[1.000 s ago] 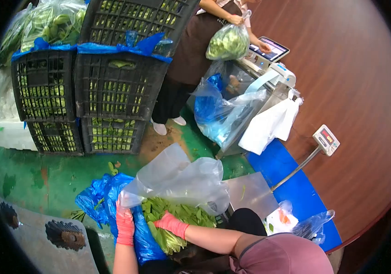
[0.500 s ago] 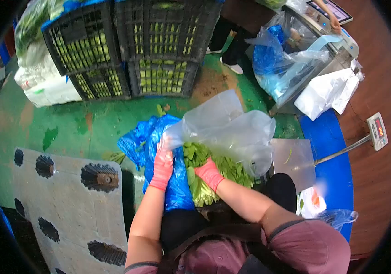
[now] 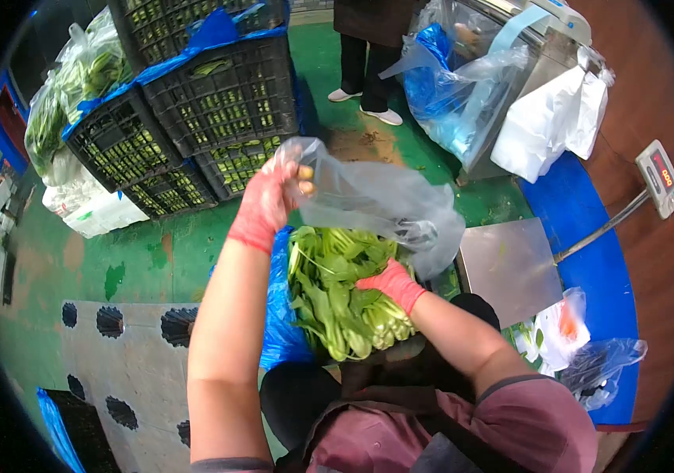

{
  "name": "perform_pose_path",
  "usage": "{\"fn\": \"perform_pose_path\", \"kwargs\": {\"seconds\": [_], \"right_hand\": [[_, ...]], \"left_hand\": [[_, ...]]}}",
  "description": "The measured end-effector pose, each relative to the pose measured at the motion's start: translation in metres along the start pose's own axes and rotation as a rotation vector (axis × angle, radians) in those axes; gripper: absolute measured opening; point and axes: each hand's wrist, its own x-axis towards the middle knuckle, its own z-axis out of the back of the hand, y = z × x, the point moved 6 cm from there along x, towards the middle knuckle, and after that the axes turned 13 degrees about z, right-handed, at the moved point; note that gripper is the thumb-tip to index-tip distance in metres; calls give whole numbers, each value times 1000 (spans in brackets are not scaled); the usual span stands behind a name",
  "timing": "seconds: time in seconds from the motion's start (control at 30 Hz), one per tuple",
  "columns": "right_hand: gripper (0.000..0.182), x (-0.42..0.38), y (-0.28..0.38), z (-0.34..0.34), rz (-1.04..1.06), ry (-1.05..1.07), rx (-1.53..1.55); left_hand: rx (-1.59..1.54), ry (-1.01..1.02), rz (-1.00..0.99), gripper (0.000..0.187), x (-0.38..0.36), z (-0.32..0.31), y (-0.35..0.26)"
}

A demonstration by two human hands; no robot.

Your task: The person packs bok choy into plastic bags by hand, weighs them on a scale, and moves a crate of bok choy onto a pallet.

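Observation:
A large heap of leafy greens (image 3: 337,288) with pale stems lies in front of my lap. My left hand (image 3: 267,201), in a pink glove, is raised above its far left side. Its fingers are closed on the edge of a clear plastic bag (image 3: 376,197), which stretches to the right over the far side of the heap. My right hand (image 3: 393,285), gloved in pink too, grips among the leaves on the right, its fingertips partly hidden. Blue plastic sheeting (image 3: 280,319) lies along the left of the greens.
Stacked black crates (image 3: 230,94) of greens stand at the back left. A metal scale platform (image 3: 510,260) and its display (image 3: 660,177) are on the right. A perforated grey panel (image 3: 144,370) lies at left. Another person's legs (image 3: 368,75) show behind.
My left hand has risen from beside the greens, lifting the clear bag's edge and uncovering more leaves. The right hand has shifted slightly right. The view has tilted upward.

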Motion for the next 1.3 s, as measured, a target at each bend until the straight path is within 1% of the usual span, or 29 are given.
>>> {"fn": "perform_pose_path", "kwargs": {"seconds": [0.07, 0.1, 0.13, 0.17, 0.2, 0.27, 0.3, 0.33, 0.4, 0.47, 0.53, 0.57, 0.6, 0.67, 0.7, 0.8, 0.83, 0.87, 0.93, 0.97, 1.0, 1.07, 1.1, 1.13, 1.17, 1.2, 1.23, 1.27, 1.3], "right_hand": [[68, -14, 3, 31, -89, -36, -86], [69, -27, 16, 38, -29, -21, 98], [71, -37, 28, 48, 33, -6, 281], [63, -42, 27, 62, 11, -8, 172], [63, -49, 44, 68, 15, -15, 177], [63, -72, 76, 68, -35, -21, 555], [67, -78, 88, 70, 24, -22, 624], [67, -80, 91, 74, 21, -21, 633], [74, -81, 90, 85, 56, -76, 245], [79, -73, 76, 75, 67, -59, 225], [78, -53, 57, 81, -9, -69, -19], [71, -48, 43, 86, -122, -108, 32], [71, -48, 42, 94, -119, -94, 27], [64, -49, 48, 105, -53, -86, 414], [61, -63, 78, 108, -51, -82, 571], [53, -90, 125, 131, 8, 4, 457], [51, -101, 155, 129, 120, 7, 545], [51, -107, 170, 132, 132, -7, 539], [52, -116, 190, 132, 128, 54, 604], [53, -120, 196, 128, 103, 84, 686], [53, -119, 202, 126, 113, 77, 683], [57, -116, 205, 120, 25, 87, 609], [54, -107, 187, 111, -42, 128, 658], [54, -104, 179, 107, -35, 127, 661], [53, -100, 185, 95, -29, 140, 865], [51, -97, 189, 87, -23, 158, 1069], [49, -94, 186, 84, -69, 211, 1173], [49, -92, 189, 85, -69, 226, 1178], [48, -92, 193, 89, -97, 201, 1254]], "left_hand": [[132, 34, -11, 33, 19, -32, -16], [139, 41, -13, 33, 25, -52, -23], [399, -47, 11, 42, 32, -71, -27], [659, -138, 36, 51, 40, -86, -28], [667, -132, 37, 51, 50, -99, -28], [1117, -339, 84, 65, 69, -112, -29], [1444, -405, -157, 68, 105, -94, -33], [1452, -406, -150, 68, 113, -96, -31], [1197, -211, -234, 64, 105, -115, -28], [1234, -226, -143, 61, 89, -123, -16], [1446, -239, -63, 59, 77, -133, -10], [1444, -209, -122, 58, 86, -120, -8], [1438, -224, -124, 58, 83, -113, -10], [1456, -237, -169, 57, 76, -104, -15], [1481, -259, -144, 57, 74, -100, -16], [1620, -194, -262, 57, 64, -102, -11], [1637, -145, -339, 58, 66, -102, -9], [1636, -130, -354, 58, 60, -112, -10], [1605, -89, -72, 57, 44, -124, -4], [1530, 32, -161, 57, 41, -129, -2], [1532, 40, -172, 57, 33, -140, -2], [1106, 264, -74, 52, 6, -164, -6], [1112, 266, -82, 52, -8, -171, -13], [1316, 269, -301, 49, -28, -182, -26], [1510, 268, -531, 46, -50, -191, -36], [1655, 251, -655, 42, -71, -192, -45], [1786, 235, -677, 44, -86, -183, -51], [1767, 150, -564, 46, -96, -166, -58], [1838, 62, -578, 45, -103, -137, -59]]}}
